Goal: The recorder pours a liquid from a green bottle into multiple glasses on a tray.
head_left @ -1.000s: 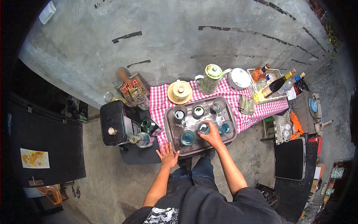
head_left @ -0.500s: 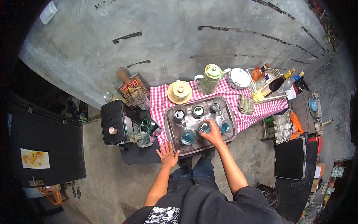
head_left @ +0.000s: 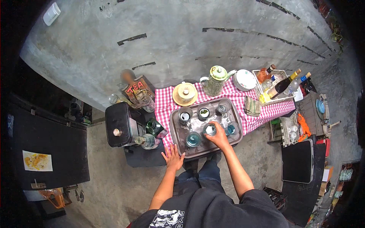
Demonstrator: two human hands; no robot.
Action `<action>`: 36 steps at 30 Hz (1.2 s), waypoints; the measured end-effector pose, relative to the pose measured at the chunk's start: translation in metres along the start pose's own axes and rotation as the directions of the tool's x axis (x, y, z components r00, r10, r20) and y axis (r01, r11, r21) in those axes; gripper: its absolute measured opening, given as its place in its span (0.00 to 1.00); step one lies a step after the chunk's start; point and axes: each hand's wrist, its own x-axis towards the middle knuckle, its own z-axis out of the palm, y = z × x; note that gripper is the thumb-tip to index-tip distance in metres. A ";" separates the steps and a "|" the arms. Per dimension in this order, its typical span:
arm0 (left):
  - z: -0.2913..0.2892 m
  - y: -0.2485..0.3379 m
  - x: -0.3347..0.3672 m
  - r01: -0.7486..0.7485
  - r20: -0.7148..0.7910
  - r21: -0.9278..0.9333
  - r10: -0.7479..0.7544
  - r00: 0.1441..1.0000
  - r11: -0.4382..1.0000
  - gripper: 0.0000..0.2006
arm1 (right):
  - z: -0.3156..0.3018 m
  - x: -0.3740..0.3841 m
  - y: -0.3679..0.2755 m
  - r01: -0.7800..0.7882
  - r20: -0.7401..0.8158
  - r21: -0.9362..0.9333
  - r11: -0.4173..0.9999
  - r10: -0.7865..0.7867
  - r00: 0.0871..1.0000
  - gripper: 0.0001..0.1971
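My right hand (head_left: 219,136) has its fingers wrapped round a clear drinking glass (head_left: 208,130) over the front middle of a brown tray (head_left: 241,129). Fingers spread, my left hand (head_left: 174,159) lies at the tray's front left corner, on the edge of the table. Beside the held glass are a blue-tinted glass (head_left: 193,139) on its left and another blue-tinted glass (head_left: 231,129) on its right. The tray's back row has a glass (head_left: 184,114), a glass with something green in it (head_left: 203,112) and a third glass (head_left: 223,108).
Behind the tray, on a checked cloth (head_left: 163,99), stand a lidded yellow pot (head_left: 185,93), a glass pitcher (head_left: 215,85) and stacked plates (head_left: 245,80). A basket (head_left: 283,99) of bottles is at right. A black dispenser (head_left: 118,123) and bottles (head_left: 150,141) stand at left.
The whole view has shifted slightly. Both hands keep nearly the same places, with the right still round the glass.
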 end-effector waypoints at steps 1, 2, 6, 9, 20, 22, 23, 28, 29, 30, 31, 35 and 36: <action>0.000 0.000 0.000 -0.001 -0.001 -0.006 0.001 1.000 1.000 0.41 | 0.000 0.000 0.000 -0.001 -0.001 0.002 1.000 0.001 1.000 0.30; 0.000 0.000 0.000 -0.003 -0.001 -0.011 0.003 1.000 1.000 0.41 | -0.001 0.000 -0.001 0.001 0.002 0.006 1.000 -0.001 1.000 0.30; -0.001 -0.001 0.000 -0.005 -0.003 -0.014 0.005 1.000 1.000 0.41 | 0.000 0.001 0.000 -0.003 0.014 -0.005 1.000 0.003 1.000 0.31; -0.004 0.001 0.000 -0.005 -0.010 -0.013 0.005 1.000 1.000 0.41 | -0.001 0.001 0.000 0.005 0.019 -0.021 1.000 -0.005 1.000 0.31; -0.005 0.003 -0.002 0.018 0.026 -0.010 -0.018 0.999 1.000 0.42 | 0.000 0.005 0.003 0.041 0.012 0.018 0.999 -0.042 0.999 0.29; -0.005 0.003 -0.002 0.017 0.021 -0.012 -0.017 1.000 1.000 0.41 | -0.002 0.006 0.005 0.060 0.017 0.020 0.998 -0.060 0.998 0.29; -0.006 0.003 -0.002 0.008 0.017 -0.012 -0.008 1.000 1.000 0.41 | -0.004 0.007 0.006 0.083 0.023 0.025 0.996 -0.084 0.996 0.28; -0.009 0.006 -0.005 0.047 0.025 -0.024 -0.047 0.999 0.999 0.41 | -0.013 0.011 0.003 0.043 0.139 0.031 0.999 -0.047 0.989 0.30; -0.010 0.008 -0.005 0.057 0.024 -0.028 -0.056 0.998 0.998 0.40 | -0.015 0.013 0.004 0.048 0.150 0.044 0.998 -0.055 0.987 0.29; -0.012 0.011 -0.006 0.069 0.023 -0.031 -0.068 0.997 0.997 0.40 | -0.018 0.014 0.006 0.053 0.160 0.058 0.997 -0.062 0.985 0.29; -0.013 0.014 -0.006 0.078 0.011 -0.040 -0.078 0.997 0.996 0.40 | -0.019 0.016 0.005 0.059 0.174 0.064 0.996 -0.070 0.982 0.29; -0.020 0.026 -0.011 0.136 -0.005 -0.035 -0.136 0.991 0.990 0.39 | -0.024 0.020 0.006 0.070 0.197 0.052 0.996 -0.079 0.977 0.29; -0.021 0.031 -0.011 0.146 -0.008 -0.038 -0.146 0.989 0.989 0.39 | -0.025 0.021 0.008 0.086 0.194 0.050 0.995 -0.094 0.976 0.29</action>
